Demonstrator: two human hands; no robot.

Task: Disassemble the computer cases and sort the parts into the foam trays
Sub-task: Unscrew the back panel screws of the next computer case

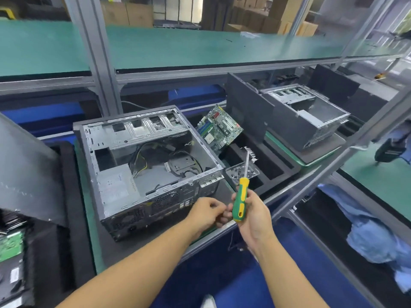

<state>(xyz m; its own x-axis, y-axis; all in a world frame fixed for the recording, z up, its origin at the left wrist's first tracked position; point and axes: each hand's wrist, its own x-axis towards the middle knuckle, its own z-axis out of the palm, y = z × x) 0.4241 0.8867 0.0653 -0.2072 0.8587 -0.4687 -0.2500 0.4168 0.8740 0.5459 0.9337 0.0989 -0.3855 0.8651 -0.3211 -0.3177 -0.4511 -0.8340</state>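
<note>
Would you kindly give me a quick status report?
Right hand grips screwdriver; left hand pinched shut, contents unclear. Open case still holds cables. Motherboard already out. Nothing blocking.

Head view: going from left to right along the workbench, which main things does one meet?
Grey panel → open case → motherboard → second case. In front, the left hand comes before the right hand, which holds the screwdriver.
</note>
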